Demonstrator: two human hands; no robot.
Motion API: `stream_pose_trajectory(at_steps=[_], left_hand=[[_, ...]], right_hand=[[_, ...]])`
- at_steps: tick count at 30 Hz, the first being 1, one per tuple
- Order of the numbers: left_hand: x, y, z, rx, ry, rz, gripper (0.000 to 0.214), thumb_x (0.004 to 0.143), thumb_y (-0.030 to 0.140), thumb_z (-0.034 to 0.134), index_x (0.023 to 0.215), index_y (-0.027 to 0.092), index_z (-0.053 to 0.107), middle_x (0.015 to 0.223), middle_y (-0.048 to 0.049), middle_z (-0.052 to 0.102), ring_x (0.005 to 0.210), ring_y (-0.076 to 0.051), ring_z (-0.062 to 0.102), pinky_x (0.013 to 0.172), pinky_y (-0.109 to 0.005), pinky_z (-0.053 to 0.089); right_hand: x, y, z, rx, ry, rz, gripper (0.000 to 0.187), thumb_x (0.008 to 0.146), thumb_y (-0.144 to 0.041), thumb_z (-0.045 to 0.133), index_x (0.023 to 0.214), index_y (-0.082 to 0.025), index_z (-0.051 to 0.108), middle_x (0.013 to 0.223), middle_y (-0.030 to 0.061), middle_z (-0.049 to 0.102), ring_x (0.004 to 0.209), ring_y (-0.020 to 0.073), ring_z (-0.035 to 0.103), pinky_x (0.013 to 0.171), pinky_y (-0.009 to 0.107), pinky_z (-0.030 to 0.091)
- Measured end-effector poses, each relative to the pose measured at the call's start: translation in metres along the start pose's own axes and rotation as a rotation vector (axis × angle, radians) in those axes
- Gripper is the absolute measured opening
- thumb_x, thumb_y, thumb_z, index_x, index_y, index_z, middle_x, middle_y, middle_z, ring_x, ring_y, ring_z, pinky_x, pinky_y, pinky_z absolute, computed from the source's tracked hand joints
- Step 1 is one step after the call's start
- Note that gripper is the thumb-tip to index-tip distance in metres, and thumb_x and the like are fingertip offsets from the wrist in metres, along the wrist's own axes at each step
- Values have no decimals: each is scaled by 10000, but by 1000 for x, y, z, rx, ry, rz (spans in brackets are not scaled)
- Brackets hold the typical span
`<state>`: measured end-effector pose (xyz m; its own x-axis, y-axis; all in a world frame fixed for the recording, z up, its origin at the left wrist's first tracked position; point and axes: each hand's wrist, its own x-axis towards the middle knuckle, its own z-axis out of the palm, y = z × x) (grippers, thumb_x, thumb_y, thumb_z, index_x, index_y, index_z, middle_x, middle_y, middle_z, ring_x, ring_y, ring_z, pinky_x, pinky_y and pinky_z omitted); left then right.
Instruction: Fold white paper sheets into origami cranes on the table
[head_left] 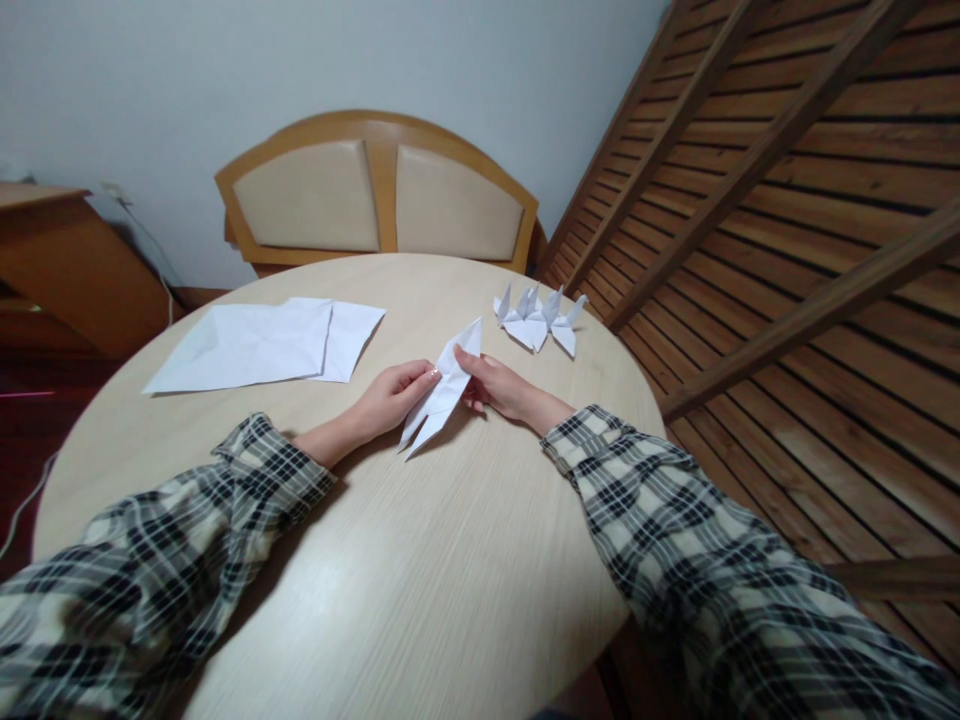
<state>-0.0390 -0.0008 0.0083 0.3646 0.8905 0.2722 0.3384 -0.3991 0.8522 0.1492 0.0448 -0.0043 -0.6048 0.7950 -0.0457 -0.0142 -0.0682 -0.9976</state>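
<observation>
A white, partly folded piece of paper (444,388), long and pointed, lies slantwise just above the round wooden table (420,560). My left hand (394,397) pinches its left edge with the fingertips. My right hand (499,385) grips its right side, fingers closed on the fold. Both arms wear plaid sleeves.
Several finished white paper cranes (538,318) stand at the table's far right. Flat white paper sheets (266,343) lie at the far left. A wooden chair with beige pads (375,195) stands behind the table. A slatted wooden wall (787,250) runs along the right.
</observation>
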Motion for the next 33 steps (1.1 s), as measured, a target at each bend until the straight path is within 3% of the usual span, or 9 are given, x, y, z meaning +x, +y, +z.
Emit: stream_pose_trajectory(at_steps=[3,8,13,19,28,33], left_hand=[[0,-3,0,-18,-58,-16,298,923,384,493,761,155,593,680,-10,544,616,-122,450,578,-248,374],[1,-8,1,-105,-145,-88,294,889,391,559,719,152,583,593,20,480,536,-101,398,500,-236,313],[2,-2,0,-245,-211,-168,242,833,359,625,866,120,639,730,-34,617,615,-116,510,563,-237,387],[2,-7,-2,-286,-262,-254,280,823,403,650,757,133,619,630,-11,584,535,-99,487,511,-228,360],[3,-5,0,-282,-241,-250,298,879,379,614,672,176,544,481,18,494,419,-84,401,428,-231,273],[4,-8,-3,-256,-280,-215,368,897,445,583,655,170,548,489,8,523,435,-84,423,445,-227,294]], right_hand=[[-1,3,1,-65,-16,-12,534,787,-698,611,685,-187,491,500,-40,455,397,71,396,320,190,299],[3,8,2,-111,111,-59,546,794,-717,572,663,-193,497,488,-36,451,386,75,379,317,206,272],[7,9,1,-52,223,-91,563,748,-741,597,659,-199,474,496,-44,430,402,74,351,346,226,254],[8,6,-6,38,312,-100,578,701,-757,630,672,-212,441,528,-50,416,436,79,348,382,240,244],[10,6,-9,86,358,-113,584,678,-750,659,645,-215,427,511,-63,391,427,76,329,390,243,232],[11,6,-10,150,388,-95,556,662,-701,702,679,-208,446,547,-53,431,454,82,375,401,243,227]])
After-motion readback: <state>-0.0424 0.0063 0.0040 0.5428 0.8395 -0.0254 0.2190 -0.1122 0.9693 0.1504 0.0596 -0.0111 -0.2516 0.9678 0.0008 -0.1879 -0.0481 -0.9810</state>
